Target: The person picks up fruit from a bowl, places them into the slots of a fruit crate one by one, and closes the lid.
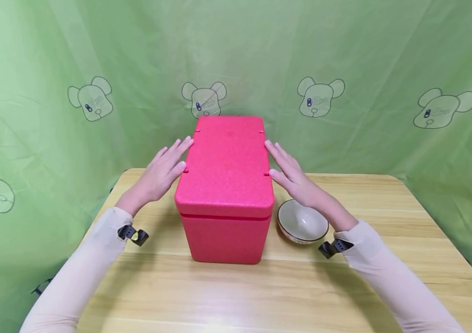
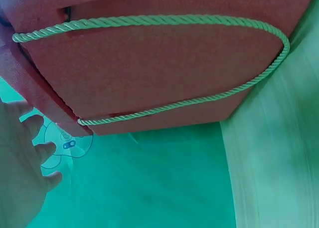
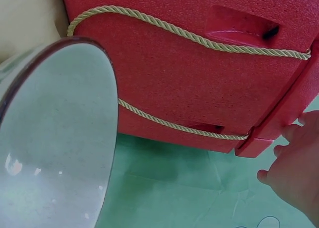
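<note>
A red foam-like box (image 1: 224, 240) stands on the table with its lid (image 1: 229, 166) on top. My left hand (image 1: 162, 173), fingers straight, is at the lid's left edge. On the opposite side my right hand (image 1: 292, 175) lies along the lid's right edge, also with extended fingers. In the left wrist view the left hand (image 2: 20, 163) is beside the lid, and a twisted rope (image 2: 174, 20) loops down the box's side. A similar rope (image 3: 189, 36) hangs on the other side, where the right hand (image 3: 296, 160) is near the lid rim.
A white bowl (image 1: 302, 222) with a dark rim stands right of the box, below my right forearm. The wooden table (image 1: 157, 296) reaches back to a green cloth (image 1: 252, 55) printed with bear heads. Black straps (image 1: 336, 247) are on both wrists.
</note>
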{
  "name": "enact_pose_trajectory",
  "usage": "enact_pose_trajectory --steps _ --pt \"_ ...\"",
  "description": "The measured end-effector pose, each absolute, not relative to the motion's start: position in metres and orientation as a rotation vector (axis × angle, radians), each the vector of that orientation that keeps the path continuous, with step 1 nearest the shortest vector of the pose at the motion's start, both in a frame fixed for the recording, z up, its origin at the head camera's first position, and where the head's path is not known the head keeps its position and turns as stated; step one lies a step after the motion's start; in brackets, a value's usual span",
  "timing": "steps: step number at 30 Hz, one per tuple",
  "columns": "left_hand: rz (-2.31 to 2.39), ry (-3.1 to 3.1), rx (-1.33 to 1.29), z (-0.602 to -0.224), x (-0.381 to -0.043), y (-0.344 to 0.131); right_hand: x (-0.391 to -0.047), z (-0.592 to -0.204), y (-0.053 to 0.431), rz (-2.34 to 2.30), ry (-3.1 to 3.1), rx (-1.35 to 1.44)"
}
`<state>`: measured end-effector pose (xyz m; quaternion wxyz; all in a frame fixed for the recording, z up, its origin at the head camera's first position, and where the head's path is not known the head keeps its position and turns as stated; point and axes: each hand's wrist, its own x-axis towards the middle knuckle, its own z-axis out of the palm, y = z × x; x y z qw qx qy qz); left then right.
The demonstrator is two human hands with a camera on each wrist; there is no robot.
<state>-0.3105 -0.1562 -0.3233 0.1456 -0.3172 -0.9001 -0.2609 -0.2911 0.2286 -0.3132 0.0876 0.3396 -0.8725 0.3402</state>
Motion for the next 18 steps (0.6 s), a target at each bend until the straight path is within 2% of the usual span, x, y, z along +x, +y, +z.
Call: enact_pose_trajectory --steps 18 --pt "-0.721 -2.591 -0.945 -0.3207 -0.3085 -0.1552 -0.2885 -0.3073 0.2248 0.963 -2.593 1.008"
